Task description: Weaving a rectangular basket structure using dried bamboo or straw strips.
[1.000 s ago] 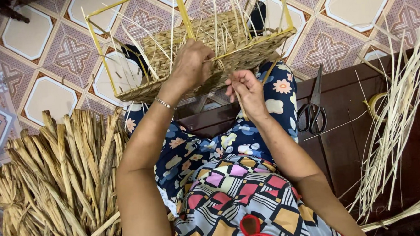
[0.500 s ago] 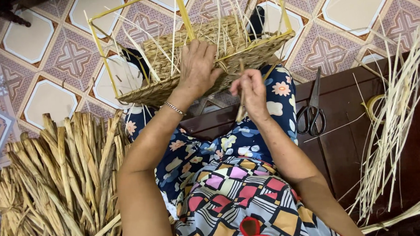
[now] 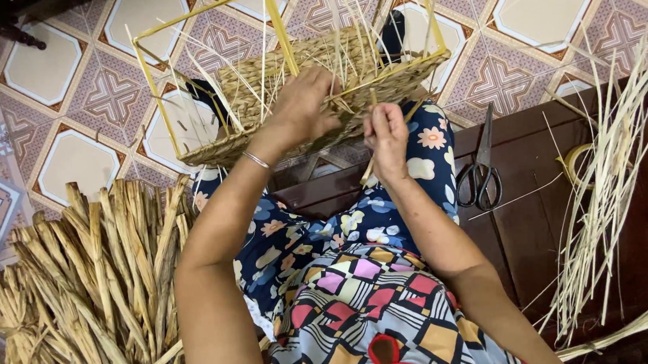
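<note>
A half-woven basket (image 3: 260,89) with a yellow wire frame (image 3: 149,80) rests on my knees, loose straw ends sticking up from its weave. My left hand (image 3: 301,105) presses on the woven side near the frame's middle bar. My right hand (image 3: 385,131) sits just below the basket's near edge, pinching a dried straw strand (image 3: 370,171) that hangs down past my wrist. A thin bracelet circles my left wrist.
A large bundle of dried reed (image 3: 85,283) lies on the floor to my left. Black-handled scissors (image 3: 480,170) rest on a dark wooden bench (image 3: 533,223) at my right, beside a roll of tape (image 3: 576,163) and long pale straw strips (image 3: 605,189). Patterned floor tiles lie beyond.
My right hand has shifted slightly down and right with the strand. The left hand has slid a little further over the basket's woven side.
</note>
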